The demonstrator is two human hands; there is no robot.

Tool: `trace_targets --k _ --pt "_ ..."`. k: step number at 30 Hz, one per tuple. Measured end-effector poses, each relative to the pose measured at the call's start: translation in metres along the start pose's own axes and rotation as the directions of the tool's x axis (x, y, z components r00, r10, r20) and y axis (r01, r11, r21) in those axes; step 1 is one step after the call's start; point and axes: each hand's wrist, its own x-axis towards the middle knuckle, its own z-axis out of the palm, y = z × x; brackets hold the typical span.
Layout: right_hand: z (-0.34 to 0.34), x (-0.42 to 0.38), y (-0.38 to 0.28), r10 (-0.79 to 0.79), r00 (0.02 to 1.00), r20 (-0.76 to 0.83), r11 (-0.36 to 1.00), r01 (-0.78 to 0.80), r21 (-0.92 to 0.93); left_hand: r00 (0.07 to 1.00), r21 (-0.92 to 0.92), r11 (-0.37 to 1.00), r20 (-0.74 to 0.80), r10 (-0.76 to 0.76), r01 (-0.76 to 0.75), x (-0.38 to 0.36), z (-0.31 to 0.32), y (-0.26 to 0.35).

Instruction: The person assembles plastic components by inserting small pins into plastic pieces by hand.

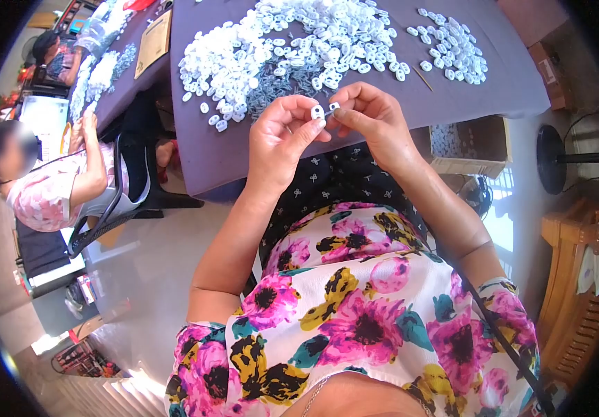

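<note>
My left hand (280,139) pinches a small white oval plastic piece (318,112) with dark holes, near the table's front edge. Close beside it, my right hand (372,119) has thumb and forefinger closed on a smaller white piece (334,106) with a dark spot. A short grey bit shows between the two pieces, right at my fingertips. Just beyond my hands lies a heap of small dark grey parts (272,89). Around it spreads a large pile of white oval pieces (345,42) like the one in my left hand.
A separate group of white pieces (456,52) lies at the table's right, near a thin stick (422,78). Below the edge stands an open cardboard box (477,167). At left, a seated person (63,174) works at another part of the purple-grey table (209,156).
</note>
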Motion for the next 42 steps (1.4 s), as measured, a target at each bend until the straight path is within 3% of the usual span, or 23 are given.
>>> trace_targets --k 8,13,29,42 --pt "0.002 0.000 -0.001 -0.017 1.000 -0.013 0.999 0.016 -0.047 0.999 0.124 0.991 -0.004 0.041 -0.040 -0.001 0.003 0.001" --pt "0.002 -0.001 -0.009 0.064 0.997 0.032 0.989 -0.059 -0.136 0.999 0.143 0.988 0.000 0.051 -0.050 -0.003 0.001 0.000" --pt "-0.006 -0.002 -0.004 0.100 0.995 0.030 0.987 -0.096 -0.130 0.999 0.198 0.980 -0.018 0.028 -0.024 -0.006 0.000 -0.002" --pt "0.000 -0.003 -0.007 0.121 0.992 0.043 0.988 -0.116 -0.104 1.000 0.116 0.993 0.009 -0.013 0.012 -0.007 0.000 -0.006"
